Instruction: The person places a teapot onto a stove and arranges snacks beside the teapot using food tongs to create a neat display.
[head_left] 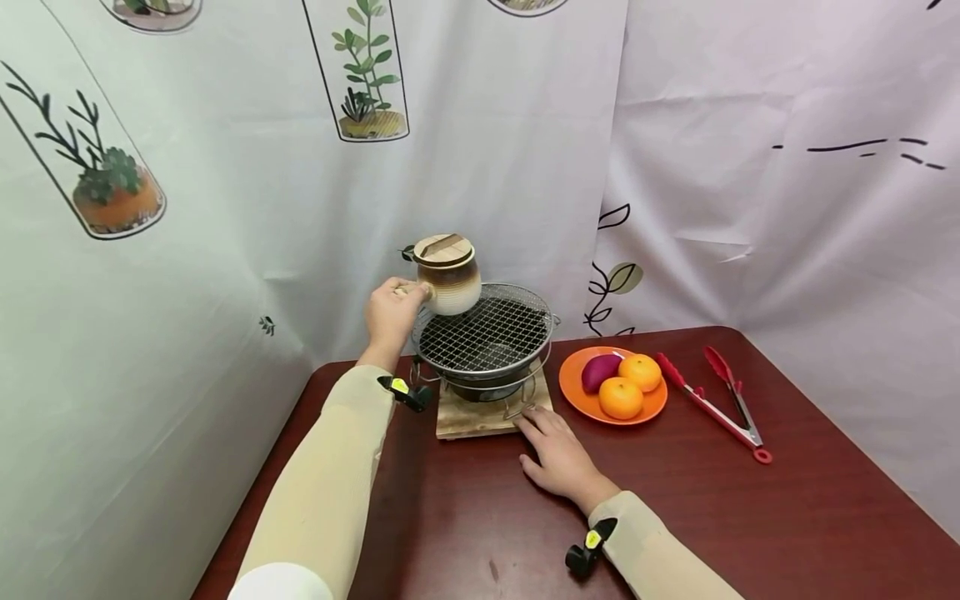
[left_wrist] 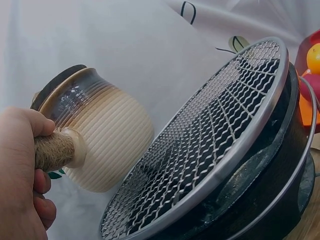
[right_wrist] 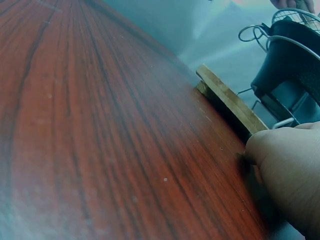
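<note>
Pot (head_left: 457, 287), pale below and brown near the top, is up in my left hand (head_left: 392, 318), by the left side of the grill (right_wrist: 285, 60); can't tell whether its base touches the wire mesh (head_left: 491, 335). Left fingers are wrapped round the rope-bound handle (left_wrist: 52, 151). Looks like glazed ceramic: stiff, probably heavy for a one-sided hold, slick on the wall, likely to chip if knocked. Handle is the right place to hold: rough cord, good friction. Wooden lid (head_left: 444, 248) sits on top; could be loose, so keep it level.

In the way: the mesh's metal rim (left_wrist: 237, 156) and the wire frame (right_wrist: 289, 39) round the grill. Wooden board (head_left: 472, 422) under that. Right hand (head_left: 558, 457): fingers loosely extended, tips at the board's front right corner, grasping nothing I can make out.

Further right on the table (head_left: 465, 517): orange plate (head_left: 572, 387) with two oranges (head_left: 621, 397) and a purple lump (head_left: 598, 373), then red-and-silver tongs (head_left: 716, 412).
</note>
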